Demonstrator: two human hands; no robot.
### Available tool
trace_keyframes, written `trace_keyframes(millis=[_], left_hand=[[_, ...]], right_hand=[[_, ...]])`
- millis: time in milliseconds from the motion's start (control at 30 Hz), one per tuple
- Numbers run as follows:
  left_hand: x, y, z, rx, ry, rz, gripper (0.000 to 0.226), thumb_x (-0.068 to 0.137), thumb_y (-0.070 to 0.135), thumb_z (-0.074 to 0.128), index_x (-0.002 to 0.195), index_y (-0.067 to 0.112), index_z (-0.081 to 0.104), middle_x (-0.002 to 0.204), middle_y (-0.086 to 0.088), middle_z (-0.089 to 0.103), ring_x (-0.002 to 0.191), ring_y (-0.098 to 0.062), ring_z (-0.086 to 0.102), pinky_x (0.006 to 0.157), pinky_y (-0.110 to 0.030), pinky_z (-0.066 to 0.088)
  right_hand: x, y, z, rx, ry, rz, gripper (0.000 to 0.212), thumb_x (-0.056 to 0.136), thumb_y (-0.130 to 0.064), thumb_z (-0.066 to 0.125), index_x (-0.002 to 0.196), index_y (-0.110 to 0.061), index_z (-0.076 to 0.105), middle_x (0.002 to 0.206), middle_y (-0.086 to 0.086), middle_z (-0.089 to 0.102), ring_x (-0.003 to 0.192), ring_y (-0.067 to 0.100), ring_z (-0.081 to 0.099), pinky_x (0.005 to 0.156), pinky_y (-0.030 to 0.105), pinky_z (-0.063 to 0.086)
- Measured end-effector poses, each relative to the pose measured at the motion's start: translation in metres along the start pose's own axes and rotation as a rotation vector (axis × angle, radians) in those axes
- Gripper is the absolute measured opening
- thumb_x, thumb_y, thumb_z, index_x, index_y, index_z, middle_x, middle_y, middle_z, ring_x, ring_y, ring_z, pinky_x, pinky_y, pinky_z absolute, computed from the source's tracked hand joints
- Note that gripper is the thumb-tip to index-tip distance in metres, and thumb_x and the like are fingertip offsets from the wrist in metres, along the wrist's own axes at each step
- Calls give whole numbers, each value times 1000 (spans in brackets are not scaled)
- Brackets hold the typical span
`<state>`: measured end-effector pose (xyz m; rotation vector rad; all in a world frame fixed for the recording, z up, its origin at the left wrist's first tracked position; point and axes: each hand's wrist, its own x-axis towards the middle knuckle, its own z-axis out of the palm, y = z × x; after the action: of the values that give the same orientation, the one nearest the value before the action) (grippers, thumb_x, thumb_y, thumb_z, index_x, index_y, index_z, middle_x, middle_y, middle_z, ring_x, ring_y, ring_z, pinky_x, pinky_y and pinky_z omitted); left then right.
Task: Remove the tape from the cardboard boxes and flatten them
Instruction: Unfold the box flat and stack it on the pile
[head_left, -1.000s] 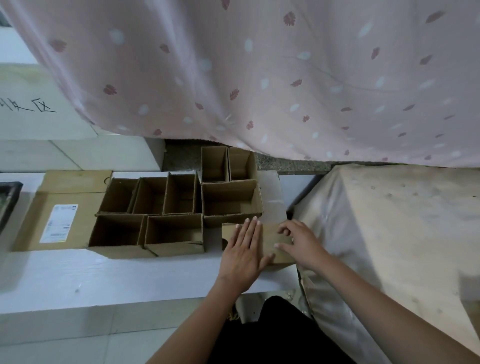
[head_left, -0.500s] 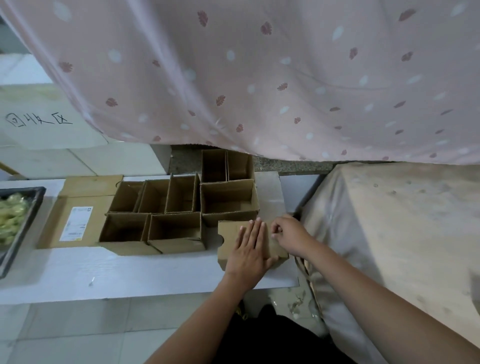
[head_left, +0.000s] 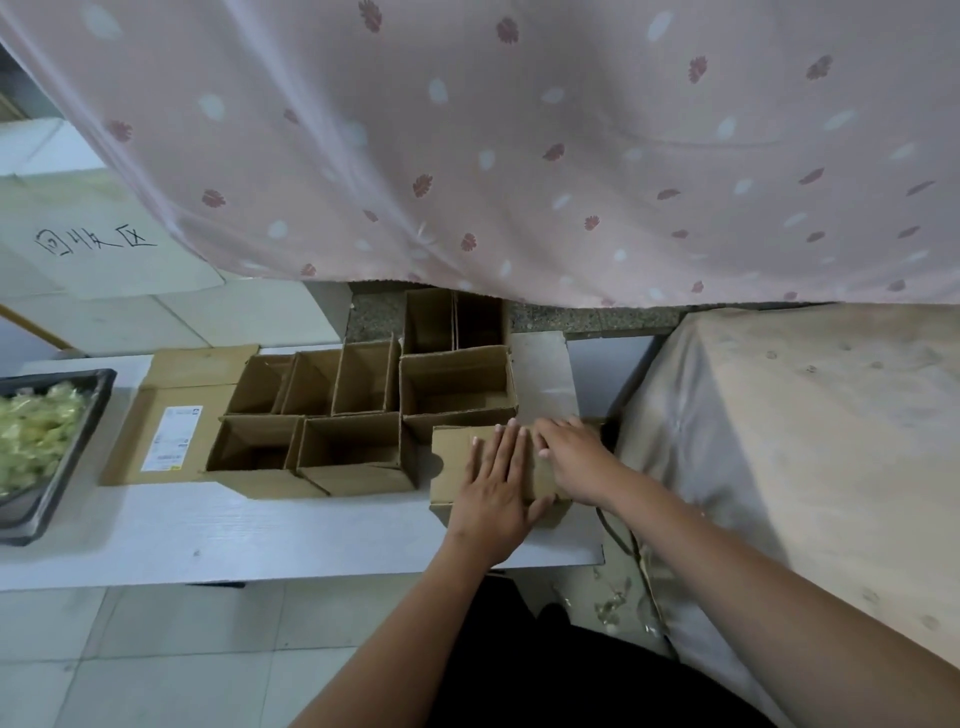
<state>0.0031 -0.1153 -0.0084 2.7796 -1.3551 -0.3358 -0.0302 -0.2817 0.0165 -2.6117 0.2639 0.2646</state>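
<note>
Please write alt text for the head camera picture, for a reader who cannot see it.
A person's left hand presses flat on a closed cardboard box on a white table, while the right hand works with curled fingers at its top. Several open boxes stand behind it.

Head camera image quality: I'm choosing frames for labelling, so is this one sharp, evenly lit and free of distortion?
Head view: wide-angle bending curves the white table edge and floor tiles; light is soft and dim, without glare; the open boxes' insides are shadowed; the left hand pressing the closed box is fairly sharp; the right hand's fingers look slightly smeared.
</note>
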Motion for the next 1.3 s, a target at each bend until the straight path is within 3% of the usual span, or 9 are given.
trace_keyframes(millis=[200, 267, 500, 667, 733, 800, 1000, 1133, 1300], left_hand=[[2, 0, 2, 3, 13, -5, 86, 94, 69, -2, 158, 12, -16, 163, -7, -27, 146, -18, -36, 121, -42, -22], [2, -1, 3, 10, 14, -4, 85, 96, 67, 4, 158, 12, -15, 163, -7, -26, 147, -19, -35, 121, -42, -20], [1, -2, 5, 13, 46, -5, 81, 98, 68, 7, 159, 19, -14, 165, -7, -22, 150, -22, -28, 122, -44, -14], [2, -3, 6, 16, 31, -9, 80, 98, 69, 8, 156, 23, -23, 164, -6, -26, 149, -21, -30, 123, -45, -16], [2, -2, 6, 11, 34, -11, 81, 97, 69, 8, 156, 23, -23, 164, -6, -25, 150, -22, -29, 123, -44, -16], [2, -1, 5, 5, 33, -16, 81, 98, 69, 11, 156, 22, -23, 164, -6, -25, 150, -22, -29, 122, -42, -19], [12, 20, -4, -75, -75, -71, 103, 84, 78, 23, 158, 21, -19, 159, -15, -33, 147, -33, -34, 119, -53, -20], [19, 42, -8, -57, -119, -12, 107, 85, 52, 56, 158, 23, -18, 162, -20, -27, 146, -39, -33, 117, -62, -16], [16, 44, -10, 51, -100, -14, 96, 94, 23, 50, 157, 23, -22, 161, -22, -29, 146, -43, -30, 117, -65, -12]], right_hand=[[-5, 8, -2, 193, -20, 47, 27, 92, -14, 63, 95, -37, 48, 94, -17, 45, 86, -2, 46, 69, 14, 33], [-4, 9, -1, 184, 16, 47, 29, 93, -14, 63, 82, -38, 51, 94, -16, 46, 85, -3, 45, 72, 12, 32], [-12, 16, 6, 255, 2, 134, 21, 98, -17, 53, 85, -31, 46, 112, -5, 38, 103, 11, 43, 92, 26, 33], [-17, 23, 1, 579, 115, 377, 16, 97, -12, 50, 84, -22, 50, 102, 6, 51, 86, 20, 55, 86, 44, 53], [-23, 24, -3, 806, 145, 473, 14, 98, -23, 55, 87, -17, 48, 94, 10, 55, 86, 24, 62, 87, 51, 57], [-29, 26, -4, 914, 142, 536, 31, 92, -41, 64, 90, -15, 46, 93, 11, 58, 89, 25, 68, 81, 46, 61], [-34, 23, -2, 693, 195, 532, 17, 94, -12, 60, 89, -18, 45, 91, 8, 60, 88, 23, 68, 74, 42, 63], [-37, 11, -7, 633, 181, 506, 15, 95, -8, 57, 89, -19, 48, 95, 8, 61, 81, 19, 66, 63, 30, 59], [-42, 13, -10, 691, 180, 460, 10, 93, -1, 63, 99, -9, 64, 102, 16, 68, 86, 26, 70, 79, 41, 61]])
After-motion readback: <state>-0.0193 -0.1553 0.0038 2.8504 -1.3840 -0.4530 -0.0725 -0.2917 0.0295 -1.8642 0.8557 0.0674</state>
